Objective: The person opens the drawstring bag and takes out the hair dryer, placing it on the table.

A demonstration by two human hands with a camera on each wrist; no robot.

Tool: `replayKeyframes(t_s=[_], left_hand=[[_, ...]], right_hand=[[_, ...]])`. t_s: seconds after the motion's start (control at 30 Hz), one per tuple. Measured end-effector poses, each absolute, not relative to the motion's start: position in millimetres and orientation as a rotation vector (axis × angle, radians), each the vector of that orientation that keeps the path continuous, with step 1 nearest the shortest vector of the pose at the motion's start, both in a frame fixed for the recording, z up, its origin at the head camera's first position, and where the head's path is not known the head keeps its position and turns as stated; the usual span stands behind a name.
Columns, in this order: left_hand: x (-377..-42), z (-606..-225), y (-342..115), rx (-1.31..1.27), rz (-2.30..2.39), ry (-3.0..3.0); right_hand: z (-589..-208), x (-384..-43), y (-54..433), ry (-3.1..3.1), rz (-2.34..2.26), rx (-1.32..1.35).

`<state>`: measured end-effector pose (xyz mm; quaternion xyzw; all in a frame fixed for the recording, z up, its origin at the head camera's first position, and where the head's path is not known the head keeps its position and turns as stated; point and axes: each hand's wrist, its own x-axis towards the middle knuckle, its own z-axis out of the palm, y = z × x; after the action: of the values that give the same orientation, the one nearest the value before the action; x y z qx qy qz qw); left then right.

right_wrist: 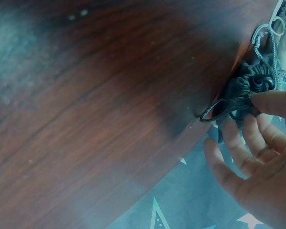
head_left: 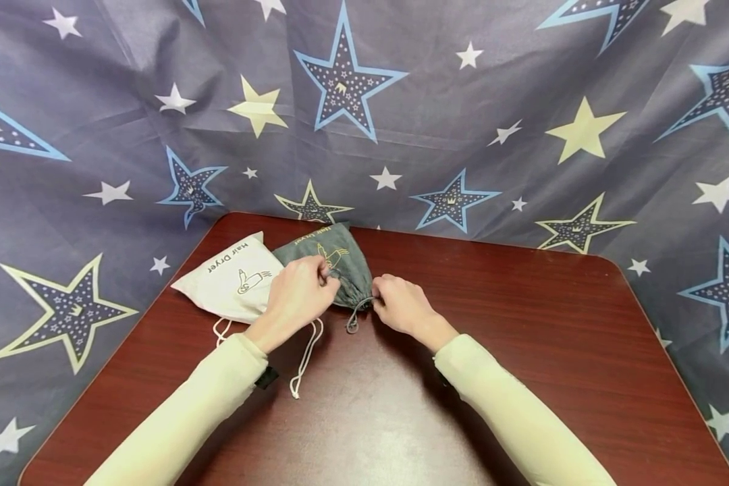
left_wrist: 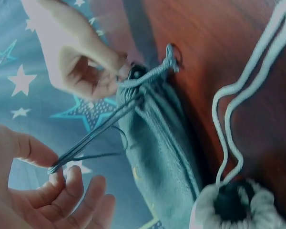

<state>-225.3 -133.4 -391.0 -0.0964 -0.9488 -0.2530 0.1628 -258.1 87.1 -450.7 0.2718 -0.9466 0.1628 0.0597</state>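
Note:
A dark grey drawstring bag (head_left: pixel 354 266), printed "Hair Dryer" in yellow, lies at the back of the table with its mouth gathered toward the person. Between thumb and index finger, my left hand (head_left: pixel 300 287) pinches a thin grey drawstring (left_wrist: pixel 97 131) stretched taut from the bag's mouth. My right hand (head_left: pixel 403 304) pinches the bag at its gathered mouth; whether cloth or cord is under the fingertips I cannot tell. A knotted cord end (head_left: pixel 352 322) hangs loose there. Left of it lies a white "Hair Dryer" drawstring bag (head_left: pixel 227 277), partly hidden behind my left hand.
White cords (head_left: pixel 306 358) trail from the white bag onto the reddish-brown wooden table (head_left: pixel 522 324). A grey curtain (head_left: pixel 401 155) with printed stars hangs behind the table and along its sides.

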Motion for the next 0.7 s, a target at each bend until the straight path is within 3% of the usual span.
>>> replayKeyframes(t_s=[0.2, 0.5, 0.7], left_hand=[[-223.6, -379.4, -153.5, -0.201, -0.742, -2.723], [-217.2, -364.4, -188.3, -0.155, -0.675, -2.742], [-213.6, -364.5, -203.4, -0.218, -0.55, -2.869]], right_hand=[[-451.9, -260.8, 88.3, -2.871, 0.647, 0.647], [-445.9, -272.2, 88.1, -2.395, 1.814, 0.433], [-434.2, -279.6, 98.6, -2.263, 1.994, 0.183]])
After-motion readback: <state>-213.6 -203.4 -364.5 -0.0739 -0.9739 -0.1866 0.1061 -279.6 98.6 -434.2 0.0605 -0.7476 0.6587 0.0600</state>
